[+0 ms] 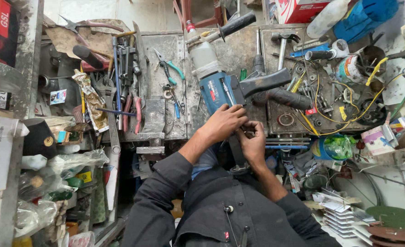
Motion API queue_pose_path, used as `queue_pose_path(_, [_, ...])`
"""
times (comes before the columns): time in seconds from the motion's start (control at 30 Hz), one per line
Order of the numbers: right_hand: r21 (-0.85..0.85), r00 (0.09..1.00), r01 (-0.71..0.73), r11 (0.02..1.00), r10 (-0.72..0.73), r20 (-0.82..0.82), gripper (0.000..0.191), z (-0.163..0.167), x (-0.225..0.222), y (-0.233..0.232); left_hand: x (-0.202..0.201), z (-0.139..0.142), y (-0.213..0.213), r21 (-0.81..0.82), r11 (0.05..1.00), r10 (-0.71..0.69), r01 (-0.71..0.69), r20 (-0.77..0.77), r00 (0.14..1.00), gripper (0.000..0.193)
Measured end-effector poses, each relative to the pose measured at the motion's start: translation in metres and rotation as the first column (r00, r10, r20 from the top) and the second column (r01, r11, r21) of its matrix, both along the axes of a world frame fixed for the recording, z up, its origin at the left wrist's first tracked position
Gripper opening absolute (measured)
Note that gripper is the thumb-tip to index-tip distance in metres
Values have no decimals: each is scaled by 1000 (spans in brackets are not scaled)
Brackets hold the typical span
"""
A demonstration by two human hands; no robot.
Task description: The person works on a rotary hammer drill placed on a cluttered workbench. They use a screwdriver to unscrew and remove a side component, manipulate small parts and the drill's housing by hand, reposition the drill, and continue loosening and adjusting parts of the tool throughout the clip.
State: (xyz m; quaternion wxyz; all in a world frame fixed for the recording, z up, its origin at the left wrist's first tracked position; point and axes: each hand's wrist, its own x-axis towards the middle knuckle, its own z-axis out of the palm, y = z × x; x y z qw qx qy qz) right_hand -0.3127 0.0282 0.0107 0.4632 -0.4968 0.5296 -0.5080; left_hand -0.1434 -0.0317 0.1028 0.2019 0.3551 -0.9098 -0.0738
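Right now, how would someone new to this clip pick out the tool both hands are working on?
Find the grey metal workbench at centre. On it lies a large rotary hammer drill, its rear end under the left hand and right hand. Blue body, silver front, black handles: far bulkier than the pliers and spanners beside it.

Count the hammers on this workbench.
1: a steel claw hammer with a metal shaft lies at the bench's back right, behind the blue power drill. Clutter may hide others.
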Motion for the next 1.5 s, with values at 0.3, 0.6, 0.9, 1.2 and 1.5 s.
queue_pose_path(0.3, [310, 949, -63, 949, -39, 312, 23, -11, -9, -3, -6, 3, -3, 20, 998, 50, -51, 69, 996, 34])
queue_pose_path(0.6, [309, 946, -97, 946, -9, 325, 27, 6, -11, -3, -1, 5, -7, 22, 1000, 10, -13, 128, 992, 30])
queue_pose_path(0.9, [0, 997, -82, 997, 82, 10, 31, 5, -6, 0, -3, 4, 3, -106, 994, 4, -10, -54, 999, 41])
queue_pose_path(1.2, [309, 960, -67, 949, -23, 278, 19, 9, -8, -4, -3, 5, 3, -47, 997, 59, -55, 97, 994, 25])
queue_pose_path(1.5, [91, 990, -33, 995, 20, 140, 31, 4, -11, -2, -6, 7, 5, -48, 999, 17, -12, 112, 994, 27])
